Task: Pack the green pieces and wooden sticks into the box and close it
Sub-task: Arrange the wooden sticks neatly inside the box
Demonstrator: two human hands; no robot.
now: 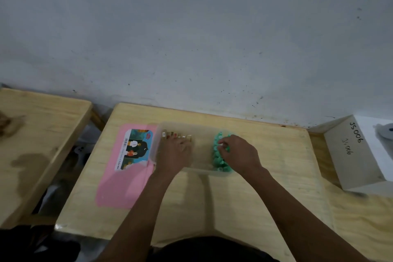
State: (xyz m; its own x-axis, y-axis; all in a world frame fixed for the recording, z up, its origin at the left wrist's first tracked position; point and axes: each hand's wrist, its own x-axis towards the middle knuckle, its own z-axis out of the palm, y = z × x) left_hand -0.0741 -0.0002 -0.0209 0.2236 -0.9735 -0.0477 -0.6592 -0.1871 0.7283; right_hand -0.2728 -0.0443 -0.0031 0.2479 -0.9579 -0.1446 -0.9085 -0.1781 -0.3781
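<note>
Near the tabletop's (244, 198) far edge, the right hand (238, 153) pinches green pieces (218, 158) inside the box (204, 134); the left hand's (175, 151) grip cannot be told. Rough tamping could scatter pieces.

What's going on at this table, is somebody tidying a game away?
Pretty much. A person has both hands inside a clear plastic box on a wooden table. The left hand rests by a row of wooden sticks at the box's left end, while the right hand sits on a heap of green pieces at its right end. The pink lid lies flat on the table left of the box, so the box is not closed yet.
</note>
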